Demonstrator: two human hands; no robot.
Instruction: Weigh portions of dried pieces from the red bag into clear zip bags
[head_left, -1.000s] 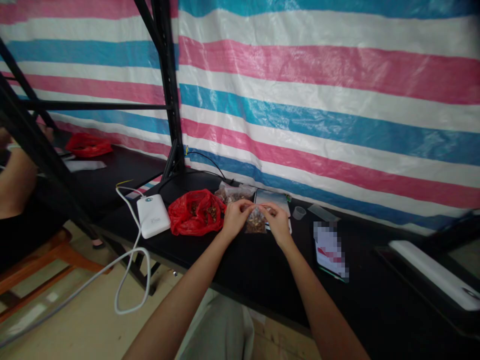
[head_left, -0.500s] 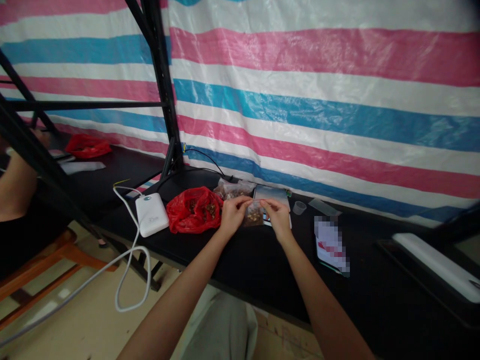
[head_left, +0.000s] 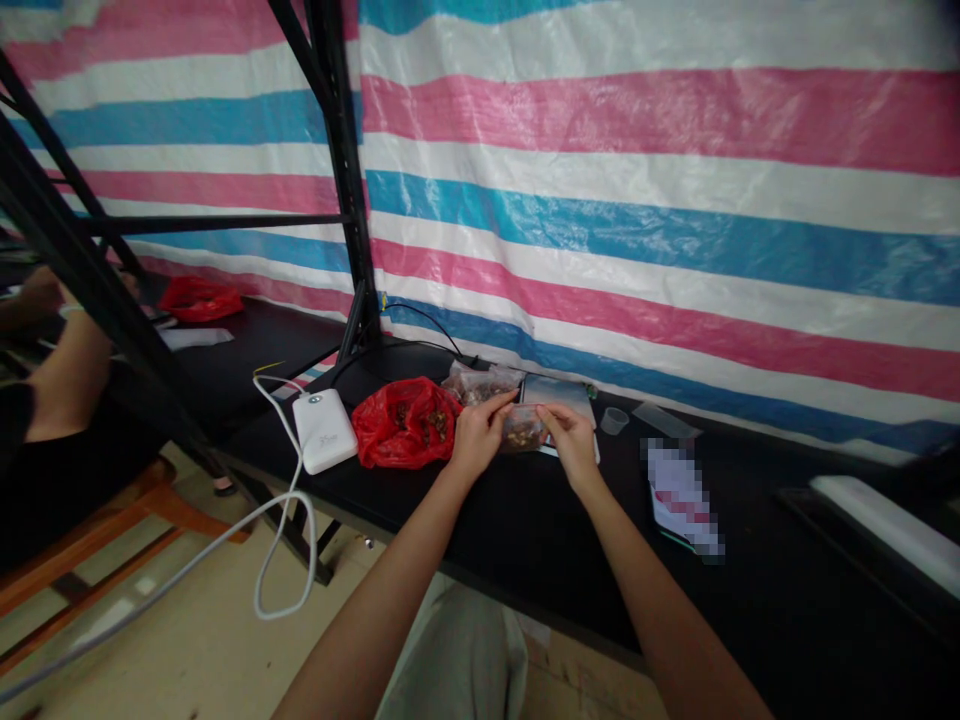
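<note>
Between my two hands is a small clear plastic bag [head_left: 523, 434] with brown and golden bits inside. My left hand [head_left: 480, 432] is closed on its left upper edge. On the other side, my right hand [head_left: 571, 437] pinches the bag's right upper corner. Just left of my left hand lies an open red plastic bag [head_left: 405, 425] holding small brown pieces. Behind my hands are clear bags [head_left: 480, 380] of similar brown contents and a flat device with a silvery plate [head_left: 562, 395], partly hidden by my right hand.
A white power bank [head_left: 325, 432] with a white cable stands left of the red bag. To the right are a small clear cup [head_left: 615, 420], a clear plastic strip [head_left: 666, 420] and a phone [head_left: 681, 500]. A co-worker's arm [head_left: 75, 360] shows beyond the black metal frame [head_left: 341, 170].
The small bag, upright before, is now tilted or folded, with its top lower. My left fingers have straightened somewhat along its edge. The whole view has shifted slightly, moving things rightward.
</note>
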